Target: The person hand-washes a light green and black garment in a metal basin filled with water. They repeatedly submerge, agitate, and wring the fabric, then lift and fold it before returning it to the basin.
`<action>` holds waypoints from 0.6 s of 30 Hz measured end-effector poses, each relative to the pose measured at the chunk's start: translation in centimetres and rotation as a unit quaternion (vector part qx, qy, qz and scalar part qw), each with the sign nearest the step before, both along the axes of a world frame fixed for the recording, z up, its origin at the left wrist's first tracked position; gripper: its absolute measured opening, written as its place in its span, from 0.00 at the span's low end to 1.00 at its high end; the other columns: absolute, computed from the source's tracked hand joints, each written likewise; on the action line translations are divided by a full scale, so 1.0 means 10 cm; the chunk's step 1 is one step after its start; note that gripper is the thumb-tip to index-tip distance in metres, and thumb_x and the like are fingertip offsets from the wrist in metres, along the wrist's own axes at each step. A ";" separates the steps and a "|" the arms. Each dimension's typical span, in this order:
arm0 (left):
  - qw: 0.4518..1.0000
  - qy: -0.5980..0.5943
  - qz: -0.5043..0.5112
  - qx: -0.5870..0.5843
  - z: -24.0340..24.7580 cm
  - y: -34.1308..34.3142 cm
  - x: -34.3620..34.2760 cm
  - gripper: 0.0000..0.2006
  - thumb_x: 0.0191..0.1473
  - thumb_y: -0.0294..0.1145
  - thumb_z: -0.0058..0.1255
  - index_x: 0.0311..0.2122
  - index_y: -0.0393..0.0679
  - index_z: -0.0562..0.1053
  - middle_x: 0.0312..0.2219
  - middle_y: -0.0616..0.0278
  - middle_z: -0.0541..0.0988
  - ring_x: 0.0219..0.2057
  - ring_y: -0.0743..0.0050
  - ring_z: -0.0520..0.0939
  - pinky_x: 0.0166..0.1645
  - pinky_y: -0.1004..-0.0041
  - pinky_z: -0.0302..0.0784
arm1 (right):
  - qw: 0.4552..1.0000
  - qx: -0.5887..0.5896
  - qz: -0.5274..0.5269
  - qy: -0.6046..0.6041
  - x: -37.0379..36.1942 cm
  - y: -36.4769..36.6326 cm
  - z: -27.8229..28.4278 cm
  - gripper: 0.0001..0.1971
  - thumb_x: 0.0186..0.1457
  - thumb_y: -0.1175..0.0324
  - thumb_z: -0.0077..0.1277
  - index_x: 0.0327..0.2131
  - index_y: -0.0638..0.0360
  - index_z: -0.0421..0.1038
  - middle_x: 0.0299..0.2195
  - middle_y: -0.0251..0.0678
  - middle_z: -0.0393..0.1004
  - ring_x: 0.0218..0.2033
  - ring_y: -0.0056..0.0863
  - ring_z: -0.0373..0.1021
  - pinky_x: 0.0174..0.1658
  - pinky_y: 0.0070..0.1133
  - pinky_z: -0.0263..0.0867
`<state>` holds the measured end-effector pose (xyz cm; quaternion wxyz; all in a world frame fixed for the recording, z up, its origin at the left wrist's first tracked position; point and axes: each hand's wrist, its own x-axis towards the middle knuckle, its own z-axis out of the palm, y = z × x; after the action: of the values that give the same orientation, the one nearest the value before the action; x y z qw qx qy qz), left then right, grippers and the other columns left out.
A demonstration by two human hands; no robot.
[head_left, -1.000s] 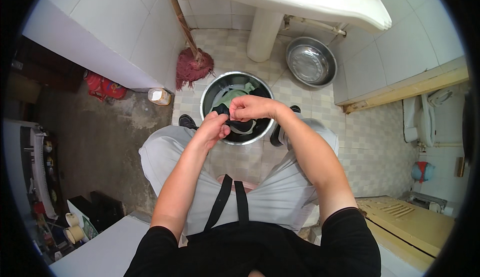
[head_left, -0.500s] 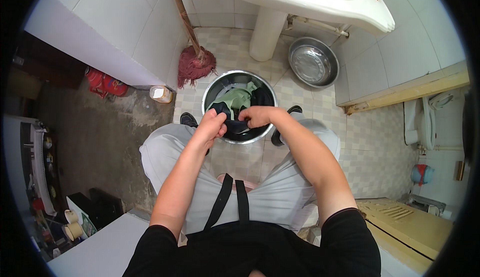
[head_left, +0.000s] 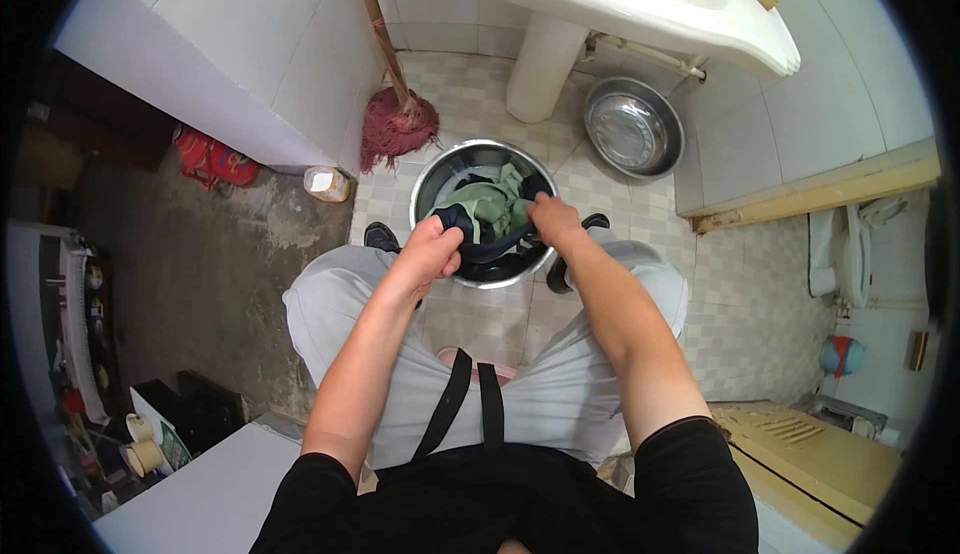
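Observation:
A round metal basin stands on the floor between my feet. Bunched inside it is a green and dark garment, its dark edge pulled taut between my hands. My left hand is closed on the garment at the near left rim. Over the right side of the basin, my right hand grips another part of it, the fingertips partly hidden by the hand. The basin's bottom is mostly covered by cloth and shadow.
Beyond the basin are a red mop and the white sink pedestal. A second metal basin sits at the far right. A jar stands by the wall corner on the left, with red containers farther left.
My right hand has moved right, away from my left hand, stretching the garment's dark edge. More green cloth shows between the hands. My left hand stays nearly in place.

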<state>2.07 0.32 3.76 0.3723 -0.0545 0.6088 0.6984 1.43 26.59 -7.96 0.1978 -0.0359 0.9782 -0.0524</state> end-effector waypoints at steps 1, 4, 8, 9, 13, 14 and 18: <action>1.000 0.003 -0.001 0.003 0.04 -0.01 0.00 0.06 0.55 0.24 0.39 0.31 0.45 0.70 0.17 0.74 0.70 0.12 0.88 0.61 0.16 0.80 0.51 | 0.999 -0.017 -0.023 0.030 -0.02 0.00 0.03 0.15 0.47 0.73 0.57 0.40 0.48 0.75 0.43 0.36 0.74 0.48 0.41 0.71 0.47 0.36 0.71; 0.998 -0.022 0.048 0.026 0.21 -0.02 -0.02 0.05 0.56 0.26 0.40 0.31 0.45 0.70 0.17 0.73 0.70 0.11 0.88 0.61 0.16 0.81 0.51 | 0.987 -0.122 -0.082 0.058 -0.25 0.09 0.28 0.12 0.45 0.74 0.56 0.36 0.55 0.73 0.41 0.44 0.74 0.43 0.46 0.72 0.45 0.37 0.70; 0.996 -0.033 0.061 0.050 0.30 -0.01 -0.07 0.05 0.56 0.27 0.41 0.31 0.45 0.70 0.19 0.73 0.72 0.12 0.89 0.61 0.17 0.82 0.52 | 0.938 -0.269 -0.163 0.145 -0.52 0.29 0.39 0.09 0.43 0.76 0.52 0.32 0.62 0.68 0.33 0.52 0.74 0.37 0.50 0.71 0.39 0.35 0.66; 0.996 -0.034 0.059 0.054 0.30 -0.04 -0.07 0.05 0.56 0.27 0.41 0.31 0.45 0.70 0.20 0.73 0.72 0.12 0.89 0.61 0.17 0.82 0.51 | 0.916 -0.316 -0.176 0.175 -0.55 0.24 0.59 0.09 0.43 0.74 0.53 0.31 0.61 0.66 0.28 0.48 0.73 0.34 0.40 0.72 0.36 0.30 0.65; 0.996 -0.027 0.024 0.079 0.33 -0.02 -0.03 0.06 0.56 0.27 0.41 0.31 0.45 0.72 0.21 0.74 0.73 0.13 0.91 0.62 0.17 0.83 0.52 | 0.711 -0.671 -0.173 0.117 -0.46 0.06 1.26 0.08 0.54 0.74 0.55 0.33 0.55 0.64 0.31 0.27 0.71 0.35 0.17 0.68 0.35 0.19 0.65; 0.996 -0.023 0.009 0.085 0.34 0.00 -0.01 0.06 0.55 0.27 0.41 0.32 0.45 0.72 0.21 0.74 0.73 0.14 0.92 0.62 0.17 0.83 0.52 | 0.687 -0.701 -0.174 0.078 -0.37 -0.05 1.38 0.08 0.55 0.75 0.54 0.35 0.54 0.64 0.33 0.27 0.72 0.36 0.17 0.69 0.36 0.18 0.66; 0.997 -0.010 -0.053 0.054 0.21 0.05 0.05 0.05 0.55 0.29 0.44 0.31 0.46 0.73 0.19 0.75 0.72 0.14 0.91 0.63 0.17 0.84 0.52 | 0.714 -0.693 -0.069 -0.072 -0.14 -0.46 1.33 0.18 0.56 0.79 0.44 0.51 0.55 0.64 0.46 0.32 0.72 0.46 0.17 0.68 0.46 0.17 0.67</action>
<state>2.59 0.82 5.86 0.4175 -0.0090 0.5685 0.7088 0.06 22.00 5.36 0.1827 -0.0911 0.6501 -0.7319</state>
